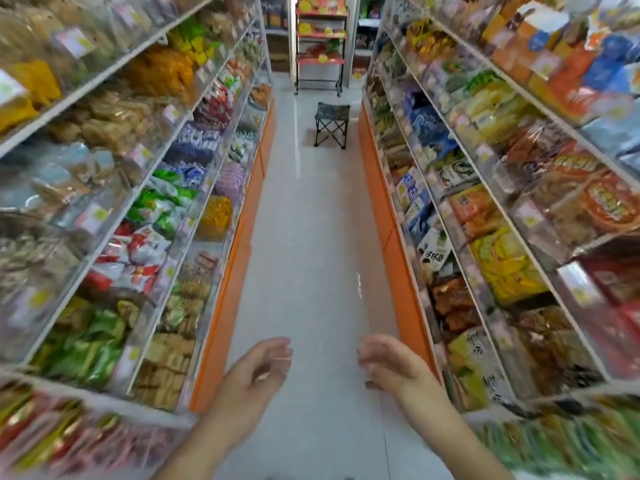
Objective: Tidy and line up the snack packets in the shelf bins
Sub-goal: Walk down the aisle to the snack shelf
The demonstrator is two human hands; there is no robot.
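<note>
A narrow shop aisle seen from head height, with tiered shelf bins rising on both sides. At the left, the left-hand shelves hold clear-fronted bins of snack packets, red and white ones in the middle tier and green ones below; they lie jumbled, and motion blur hides the detail. Low in the middle of the view, the left hand hangs over the floor, its grip loose and empty, fingers relaxed and lightly curled toward the other hand. Just to its right, apart from it, the right hand mirrors it, also relaxed and holding nothing. Neither touches a shelf; each hand is nearer the bins on its own side, the right one close to the orange base panel. Further right, the right-hand shelves carry more packets. The bins run lengthwise along the aisle, away from the viewer. A small folding stool stands far down the aisle.
</note>
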